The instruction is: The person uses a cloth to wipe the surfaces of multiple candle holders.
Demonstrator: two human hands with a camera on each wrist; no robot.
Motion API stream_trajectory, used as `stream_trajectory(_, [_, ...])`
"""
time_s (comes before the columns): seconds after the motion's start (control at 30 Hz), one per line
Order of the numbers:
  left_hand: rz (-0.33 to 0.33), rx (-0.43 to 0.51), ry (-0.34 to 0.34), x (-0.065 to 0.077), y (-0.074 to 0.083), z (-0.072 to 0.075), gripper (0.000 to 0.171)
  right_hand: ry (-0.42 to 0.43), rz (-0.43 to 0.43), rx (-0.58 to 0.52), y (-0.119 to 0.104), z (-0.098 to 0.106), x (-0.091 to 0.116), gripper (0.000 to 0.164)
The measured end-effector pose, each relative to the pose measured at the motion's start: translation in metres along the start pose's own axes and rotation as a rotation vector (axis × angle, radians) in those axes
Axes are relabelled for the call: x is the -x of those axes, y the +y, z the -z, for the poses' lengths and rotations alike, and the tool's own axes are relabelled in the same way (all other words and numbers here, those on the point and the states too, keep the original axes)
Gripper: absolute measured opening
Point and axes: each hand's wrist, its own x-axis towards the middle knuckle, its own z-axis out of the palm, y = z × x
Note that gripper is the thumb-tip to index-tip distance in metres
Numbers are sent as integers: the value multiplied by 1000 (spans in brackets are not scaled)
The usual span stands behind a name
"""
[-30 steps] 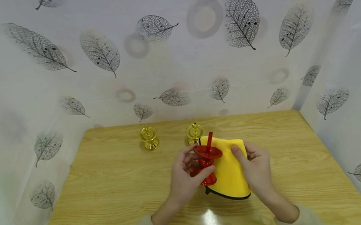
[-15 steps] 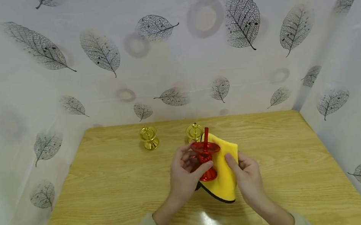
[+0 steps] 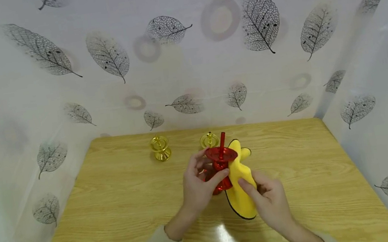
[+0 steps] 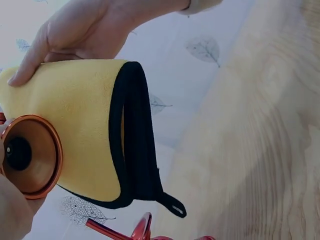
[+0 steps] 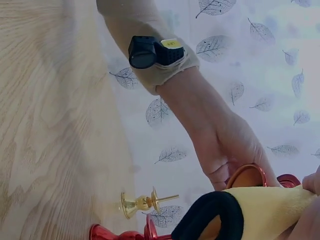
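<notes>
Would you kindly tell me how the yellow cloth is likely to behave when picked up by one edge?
The yellow cloth is probably floppy, since it bends into curves near the right hand. Its surface looks fuzzy in the left wrist view, so it seems unlikely to be slippery. The dark loop sticking out at its edge might snag.

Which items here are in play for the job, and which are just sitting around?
In play:
red stand, gripped by the left hand
yellow cloth, pinched by the right hand

Apparently not in play now:
second red stand, on the table
left gold stand and right gold stand, farther back
leaf-print backdrop
</notes>
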Motion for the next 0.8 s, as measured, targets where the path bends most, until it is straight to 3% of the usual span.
stream_trajectory(0.13, [9, -8, -15, -2, -3, 0, 64, 11, -20, 10, 1, 0, 0, 17])
stream_trajectory(0.3, [46, 45, -63, -3, -3, 1, 55, 22, -51, 20, 4, 2, -3, 15])
stream_trajectory(0.57, [251, 175, -167, -10, 0, 12, 60, 17, -27, 28, 5, 8, -5, 15])
stream_trajectory(0.8, [271, 234, -300, -13, 0, 18, 64, -28, -1, 4, 7, 13, -11, 16])
